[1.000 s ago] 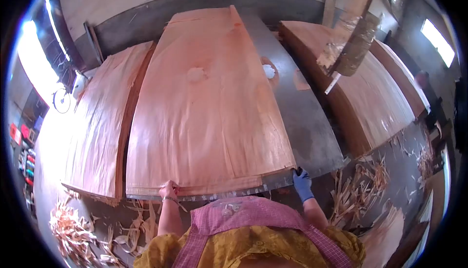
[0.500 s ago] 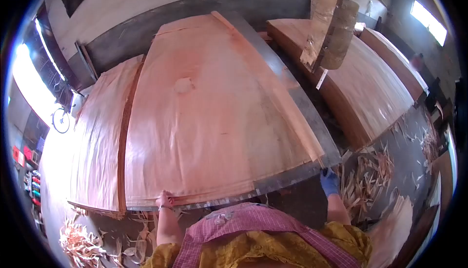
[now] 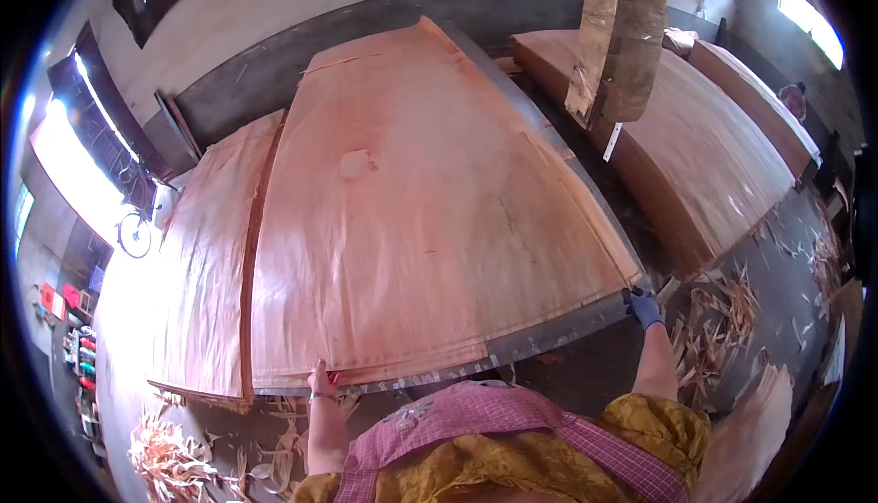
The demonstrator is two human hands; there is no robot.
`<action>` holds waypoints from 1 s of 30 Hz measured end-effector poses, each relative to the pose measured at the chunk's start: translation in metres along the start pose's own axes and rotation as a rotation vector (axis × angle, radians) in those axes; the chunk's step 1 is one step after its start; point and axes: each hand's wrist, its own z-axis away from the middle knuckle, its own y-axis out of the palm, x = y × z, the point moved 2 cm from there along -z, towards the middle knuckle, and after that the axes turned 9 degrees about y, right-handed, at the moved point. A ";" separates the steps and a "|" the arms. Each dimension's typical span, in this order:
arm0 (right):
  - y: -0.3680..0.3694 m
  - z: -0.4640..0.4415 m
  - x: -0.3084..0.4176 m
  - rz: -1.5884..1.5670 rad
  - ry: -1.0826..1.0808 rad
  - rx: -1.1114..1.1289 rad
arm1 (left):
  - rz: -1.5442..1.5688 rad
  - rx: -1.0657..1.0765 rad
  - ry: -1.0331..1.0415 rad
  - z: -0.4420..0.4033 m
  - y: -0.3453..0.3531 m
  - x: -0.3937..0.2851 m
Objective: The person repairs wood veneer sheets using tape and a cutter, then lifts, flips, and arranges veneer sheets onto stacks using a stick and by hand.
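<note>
A wide reddish veneer sheet lies over the middle stack and covers most of the dark board beneath it. At the sheet's near left edge is my bare left hand, its fingers closed on the edge. My right hand, in a blue glove with dark fingertips, is at the near right corner of the sheet, beside the board's corner. Its fingers are bent, but their grip is too small to make out.
Veneer stacks stand on the left and right. A wrapped post rises between the middle and right stacks. Veneer scraps litter the floor. A person is at the far right.
The sheet's right edge has spread rightward over the dark board, and my right hand has moved right with it. My left hand stays at the near left edge. The camera view has shifted.
</note>
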 end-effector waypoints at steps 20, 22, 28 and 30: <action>0.015 0.033 0.082 0.325 -0.276 -0.434 | -0.025 -0.024 -0.011 -0.004 0.003 0.000; -0.014 0.034 0.103 0.387 -0.358 -0.465 | -0.033 -0.014 -0.016 -0.011 -0.001 0.004; -0.063 0.042 0.138 0.471 -0.297 -0.458 | -0.050 -0.030 -0.030 -0.014 -0.003 0.004; -0.058 0.047 0.128 0.431 -0.358 -0.451 | -0.039 -0.017 -0.026 -0.007 -0.001 -0.001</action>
